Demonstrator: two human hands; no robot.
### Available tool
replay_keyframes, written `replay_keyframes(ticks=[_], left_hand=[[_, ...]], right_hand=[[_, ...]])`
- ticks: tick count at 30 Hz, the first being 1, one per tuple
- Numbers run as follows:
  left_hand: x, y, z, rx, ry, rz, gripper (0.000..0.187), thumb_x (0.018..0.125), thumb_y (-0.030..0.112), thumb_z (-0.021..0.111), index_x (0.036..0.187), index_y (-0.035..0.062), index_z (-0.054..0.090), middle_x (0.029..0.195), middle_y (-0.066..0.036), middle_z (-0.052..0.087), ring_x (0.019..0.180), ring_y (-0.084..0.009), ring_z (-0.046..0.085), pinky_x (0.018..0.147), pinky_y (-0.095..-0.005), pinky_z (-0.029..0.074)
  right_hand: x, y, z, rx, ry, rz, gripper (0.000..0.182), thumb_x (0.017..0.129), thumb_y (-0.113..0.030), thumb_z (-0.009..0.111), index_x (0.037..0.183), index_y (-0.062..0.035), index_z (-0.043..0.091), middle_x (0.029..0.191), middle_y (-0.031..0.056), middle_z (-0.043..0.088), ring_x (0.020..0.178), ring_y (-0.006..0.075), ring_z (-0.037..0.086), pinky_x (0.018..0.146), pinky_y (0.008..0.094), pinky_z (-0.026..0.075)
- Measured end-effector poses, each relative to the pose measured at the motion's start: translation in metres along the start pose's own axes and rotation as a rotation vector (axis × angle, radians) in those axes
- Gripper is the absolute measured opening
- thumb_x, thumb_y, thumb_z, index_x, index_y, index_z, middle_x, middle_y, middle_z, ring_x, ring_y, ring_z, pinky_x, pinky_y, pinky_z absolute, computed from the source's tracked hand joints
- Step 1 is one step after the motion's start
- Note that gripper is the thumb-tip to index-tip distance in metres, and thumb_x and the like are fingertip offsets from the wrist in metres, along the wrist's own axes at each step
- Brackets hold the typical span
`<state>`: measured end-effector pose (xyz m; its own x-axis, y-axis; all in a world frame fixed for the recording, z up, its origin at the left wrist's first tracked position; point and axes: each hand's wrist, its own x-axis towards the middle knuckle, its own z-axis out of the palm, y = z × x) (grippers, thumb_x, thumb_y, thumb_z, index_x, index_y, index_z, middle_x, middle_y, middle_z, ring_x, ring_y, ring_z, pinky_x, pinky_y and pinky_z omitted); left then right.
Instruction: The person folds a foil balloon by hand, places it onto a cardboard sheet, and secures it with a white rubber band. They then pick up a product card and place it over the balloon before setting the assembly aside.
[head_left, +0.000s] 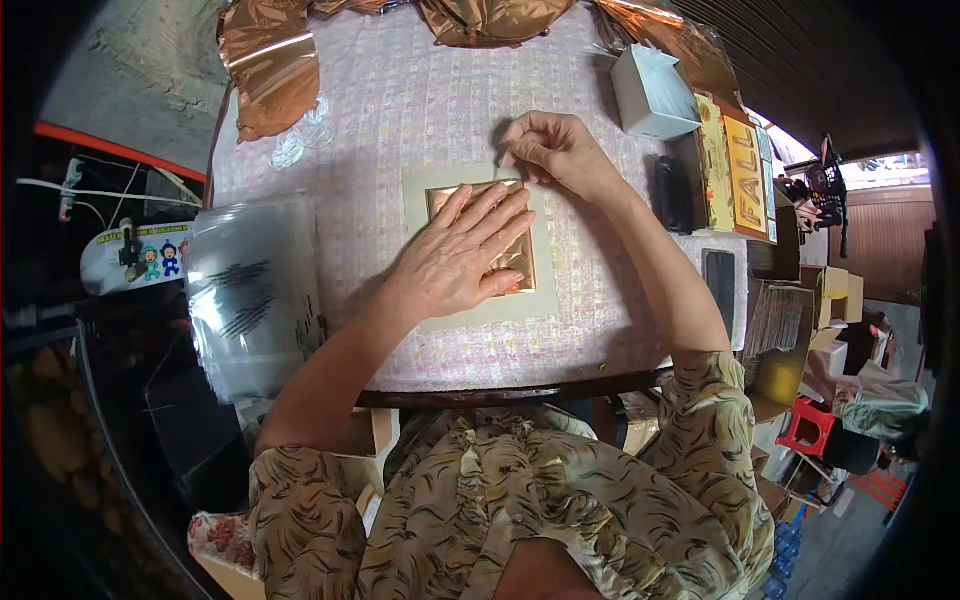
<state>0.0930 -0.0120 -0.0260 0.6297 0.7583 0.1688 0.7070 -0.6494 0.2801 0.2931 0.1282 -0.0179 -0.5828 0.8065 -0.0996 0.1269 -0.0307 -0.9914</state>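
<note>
On the cloth-covered table lies a pale square card (540,302) with a shiny copper-coloured foil packet (527,268) on top of it. My left hand (463,252) rests flat on the packet, its fingers spread, covering much of the foil. Just beyond the card's upper right corner is my right hand (556,150), with thumb and index finger pinched together. Something thin and pale seems to hang from that pinch near the packet's top edge, too small to make out.
Clear plastic bags (250,290) are stacked at the left. White string (303,135) lies near copper foil (275,75) at the upper left. To the right are a white box (655,93), a black pouch (676,194), a phone-like dark object (719,283) and a "FALL" box (744,175).
</note>
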Motion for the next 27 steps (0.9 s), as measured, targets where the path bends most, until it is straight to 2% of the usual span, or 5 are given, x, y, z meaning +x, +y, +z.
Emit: replay_keyframes(ticks=[6,8,14,18,27], left_hand=[[0.001,0.000,-0.002,0.021,-0.016,-0.005,0.073,0.097,0.056,0.055,0.153,0.0103,0.043,0.164,-0.009,0.033,0.153,-0.0267,0.025,0.125,-0.0527,0.019],[0.001,0.001,-0.001,0.019,-0.015,-0.017,0.073,0.097,0.057,0.055,0.153,0.0115,0.043,0.164,-0.008,0.033,0.153,-0.0272,0.025,0.125,-0.0535,0.019],[0.000,0.000,0.001,0.005,-0.004,-0.016,0.073,0.096,0.056,0.057,0.153,0.0123,0.044,0.164,-0.008,0.033,0.153,-0.0290,0.024,0.125,-0.0528,0.018],[0.001,-0.001,0.000,0.028,-0.005,-0.009,0.073,0.096,0.055,0.057,0.153,0.0125,0.044,0.164,-0.008,0.033,0.153,-0.0296,0.024,0.125,-0.0527,0.016],[0.000,0.001,0.000,0.003,0.011,-0.025,0.071,0.095,0.054,0.059,0.152,0.0133,0.047,0.164,-0.008,0.035,0.153,-0.0310,0.024,0.123,-0.0587,0.016]], right_hand=[[0.008,-0.009,-0.004,-0.051,-0.042,0.091,0.008,0.099,-0.011,0.067,0.099,-0.0034,0.067,0.083,0.0040,0.074,0.056,0.0031,0.052,0.050,0.0191,0.040],[0.011,-0.014,-0.002,-0.075,-0.011,0.108,0.007,0.094,-0.002,0.065,0.088,0.0002,0.067,0.077,0.0086,0.073,0.051,0.0057,0.051,0.046,0.0222,0.041],[0.018,-0.013,-0.003,-0.117,-0.056,0.201,0.008,0.094,-0.008,0.068,0.087,-0.0037,0.068,0.074,0.0055,0.072,0.048,0.0036,0.048,0.043,0.0203,0.035],[0.020,-0.014,-0.001,-0.125,-0.075,0.183,0.009,0.092,-0.009,0.069,0.085,-0.0042,0.069,0.073,0.0063,0.072,0.048,0.0036,0.048,0.043,0.0204,0.034],[0.022,-0.009,-0.002,-0.140,-0.017,0.229,0.007,0.085,-0.008,0.070,0.080,-0.0021,0.069,0.070,0.0087,0.071,0.046,0.0045,0.045,0.041,0.0228,0.032]])
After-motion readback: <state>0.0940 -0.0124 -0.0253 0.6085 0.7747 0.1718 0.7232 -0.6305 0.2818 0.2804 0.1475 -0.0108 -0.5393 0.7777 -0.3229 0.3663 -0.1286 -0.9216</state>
